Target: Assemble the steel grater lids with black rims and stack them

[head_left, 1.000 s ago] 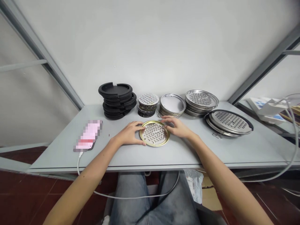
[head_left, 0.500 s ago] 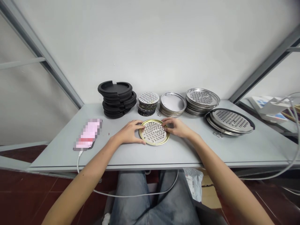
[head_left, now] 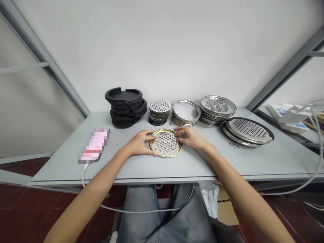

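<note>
Flat on the table lies a perforated metal disc (head_left: 166,142), set inside a shallow round tray with a gold rim (head_left: 170,156). My left hand (head_left: 139,143) curves around the tray's left side; its forefinger reaches over the rim to the disc's edge and the thumb sits low by the rim. On the opposite side my right hand (head_left: 191,137) has its bent fingers on the upper right rim and the disc's edge. Both hands grip the tray between them. Part of the right rim is hidden under my right fingers.
Behind stand a stack of black notched rings (head_left: 126,108), small perforated discs (head_left: 159,111), plain metal trays (head_left: 186,113) and trays with perforated discs (head_left: 217,108). Perforated discs with a black rim (head_left: 249,131) lie right. A phone (head_left: 95,145) with a white cable (head_left: 84,175) lies left.
The view has shifted very slightly. Both hands stay on the gold-rimmed tray in nearly the same pose.
</note>
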Demonstrator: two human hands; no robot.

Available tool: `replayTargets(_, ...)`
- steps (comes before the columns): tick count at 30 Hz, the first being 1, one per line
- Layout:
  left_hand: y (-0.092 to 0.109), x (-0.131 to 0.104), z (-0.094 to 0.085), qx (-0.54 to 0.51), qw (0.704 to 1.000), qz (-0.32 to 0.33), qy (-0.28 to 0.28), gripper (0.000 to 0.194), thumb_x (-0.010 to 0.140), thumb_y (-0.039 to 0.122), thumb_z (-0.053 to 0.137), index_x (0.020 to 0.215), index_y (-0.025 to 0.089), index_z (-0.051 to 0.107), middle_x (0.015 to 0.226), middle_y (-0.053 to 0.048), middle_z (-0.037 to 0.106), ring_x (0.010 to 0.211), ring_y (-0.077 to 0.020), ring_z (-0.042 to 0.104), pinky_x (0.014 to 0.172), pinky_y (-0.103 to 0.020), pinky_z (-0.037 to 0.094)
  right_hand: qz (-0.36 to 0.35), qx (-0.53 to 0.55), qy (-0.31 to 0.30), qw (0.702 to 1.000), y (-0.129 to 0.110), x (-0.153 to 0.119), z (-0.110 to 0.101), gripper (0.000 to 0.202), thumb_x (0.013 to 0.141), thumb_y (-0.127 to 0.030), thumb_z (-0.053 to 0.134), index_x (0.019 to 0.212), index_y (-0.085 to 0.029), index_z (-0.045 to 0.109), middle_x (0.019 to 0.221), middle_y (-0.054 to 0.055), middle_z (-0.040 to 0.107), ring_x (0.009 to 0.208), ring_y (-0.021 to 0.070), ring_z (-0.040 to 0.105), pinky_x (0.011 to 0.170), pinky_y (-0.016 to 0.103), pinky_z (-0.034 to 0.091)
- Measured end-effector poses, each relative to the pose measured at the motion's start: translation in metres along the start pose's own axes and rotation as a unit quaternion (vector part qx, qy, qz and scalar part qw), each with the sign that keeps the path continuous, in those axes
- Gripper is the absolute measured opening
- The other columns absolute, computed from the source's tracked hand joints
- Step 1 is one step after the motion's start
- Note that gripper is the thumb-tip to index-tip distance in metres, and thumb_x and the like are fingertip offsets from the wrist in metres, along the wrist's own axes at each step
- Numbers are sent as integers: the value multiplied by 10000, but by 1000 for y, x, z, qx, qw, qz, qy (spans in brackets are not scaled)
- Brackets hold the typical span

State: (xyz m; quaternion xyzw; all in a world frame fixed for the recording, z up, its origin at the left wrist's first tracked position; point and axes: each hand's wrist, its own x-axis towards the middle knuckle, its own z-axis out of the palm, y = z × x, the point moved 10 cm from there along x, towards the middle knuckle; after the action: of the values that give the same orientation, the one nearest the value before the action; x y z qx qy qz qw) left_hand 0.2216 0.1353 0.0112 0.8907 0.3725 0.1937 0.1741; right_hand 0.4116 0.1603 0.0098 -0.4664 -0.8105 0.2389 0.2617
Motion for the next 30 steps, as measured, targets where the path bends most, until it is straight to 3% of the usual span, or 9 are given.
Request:
replayTargets(7, 0, 0, 0, 5, 1000, -3, -3, 803, 532, 639, 823, 1198, 213, 681, 1384, -138, 511, 1271, -351, 477, 1098, -488, 367, -21, -48, -23, 998, -6, -4, -3, 118, 775, -264, 665, 792, -201, 763, 1155, 84, 677, 1022, 260, 653, 946, 367, 482)
replayTargets(9, 0, 0, 0, 5, 1000, -4, -3, 801, 528, 637, 826, 1194, 215, 684, 1384, -135, 513, 1271, -355, 477, 1099, -490, 365, -10, -49, -19, 999, -3, -4, -4, 136, 760, -281, 681, 844, -199, 748, 1108, 75, 690, 996, 251, 653, 922, 354, 486)
replayTargets(15, 3, 1, 0, 3, 1000, 6, -7, 780, 544, 623, 826, 1197, 221, 681, 1385, -132, 517, 1266, -350, 482, 1098, -492, 363, 97, -29, -23, 995, 14, -9, -5, 466, 690, -273, 714, 1134, -156, 634, 1062, 85, 684, 804, 191, 625, 749, 304, 499)
replayTargets(20, 1, 1, -1, -4, 1000, 1, -4, 791, 539, 622, 829, 1209, 231, 674, 1384, -128, 519, 1264, -353, 482, 1096, -502, 362, 69, 33, -92, 993, 1, -9, 9, 386, 679, -228, 672, 1057, -151, 646, 904, 31, 665, 721, 152, 570, 678, 267, 464)
replayTargets(30, 3, 0, 0, 5, 1000, 9, -11, 796, 546, 642, 815, 1204, 217, 676, 1400, -128, 510, 1269, -342, 481, 1096, -484, 362, 105, 68, -94, 988, 11, -6, 12, 365, 678, -214, 679, 1027, -138, 602, 818, 11, 612, 694, 128, 535, 651, 246, 455)
